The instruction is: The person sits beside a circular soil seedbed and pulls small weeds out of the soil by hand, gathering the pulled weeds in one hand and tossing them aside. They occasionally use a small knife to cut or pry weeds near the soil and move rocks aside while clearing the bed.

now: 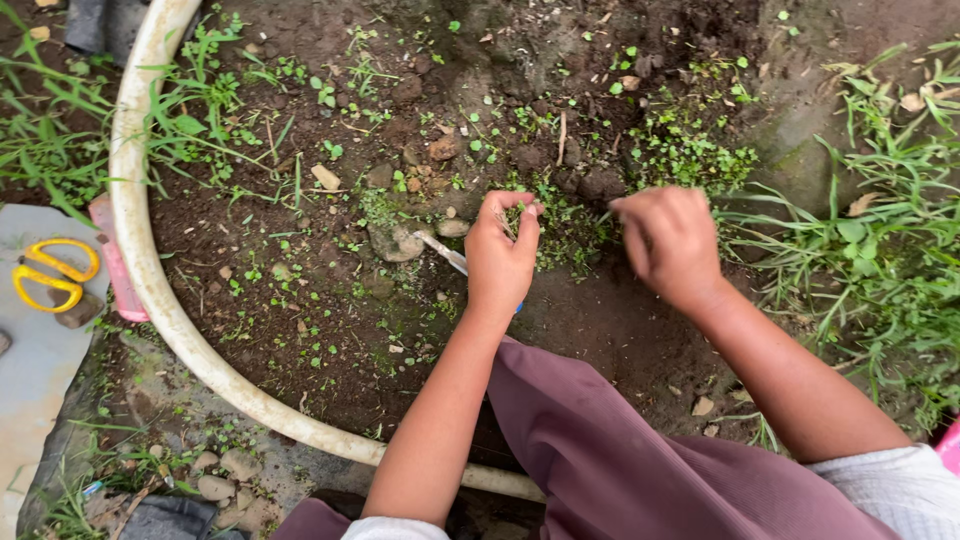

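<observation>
Left hand (500,255) is clenched on a small metal-bladed tool (441,251) and pinches tiny green weeds (522,215) mid-bed. Right hand (668,240) is closed over seedlings; contents hidden. Risk: blade near fingers; stems may snap, leaving roots in the soil (300,230).

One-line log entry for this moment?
left hand: holds small weeds, thin tool | right hand: closed, pinching in weed patch | scissors: unused, far left

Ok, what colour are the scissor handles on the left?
Yellow; the scissors show clearly in the head view, lying on a grey slab.
</observation>
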### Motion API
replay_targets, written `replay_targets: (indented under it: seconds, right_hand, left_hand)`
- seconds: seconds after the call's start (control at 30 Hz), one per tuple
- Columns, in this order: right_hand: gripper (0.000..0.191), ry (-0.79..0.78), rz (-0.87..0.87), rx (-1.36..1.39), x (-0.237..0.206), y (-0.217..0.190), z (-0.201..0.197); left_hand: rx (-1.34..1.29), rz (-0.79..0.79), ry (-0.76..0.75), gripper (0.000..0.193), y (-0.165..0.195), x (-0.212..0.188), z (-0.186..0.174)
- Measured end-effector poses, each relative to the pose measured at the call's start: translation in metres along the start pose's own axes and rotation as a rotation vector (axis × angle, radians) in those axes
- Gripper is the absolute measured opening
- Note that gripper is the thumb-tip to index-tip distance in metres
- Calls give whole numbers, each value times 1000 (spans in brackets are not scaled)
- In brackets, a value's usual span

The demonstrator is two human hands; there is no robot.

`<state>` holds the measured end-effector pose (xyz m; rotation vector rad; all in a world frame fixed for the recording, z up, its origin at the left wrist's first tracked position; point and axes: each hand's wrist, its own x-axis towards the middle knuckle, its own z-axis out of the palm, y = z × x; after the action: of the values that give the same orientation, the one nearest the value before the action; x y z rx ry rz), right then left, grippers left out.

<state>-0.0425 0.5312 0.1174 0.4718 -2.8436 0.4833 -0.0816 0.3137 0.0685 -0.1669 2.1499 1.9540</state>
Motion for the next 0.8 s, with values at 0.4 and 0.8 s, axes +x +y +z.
replay_targets:
  seconds: [0.4,0.8]
  right_hand:
    - [22,-103,-55,-43,11,-33,36]
    - [28,-57,91,-59,-31,-31,16]
  left_hand:
    - [591,252,-109,44,24,16,-22]
    - [668,525,-80,15,-14,13,2]
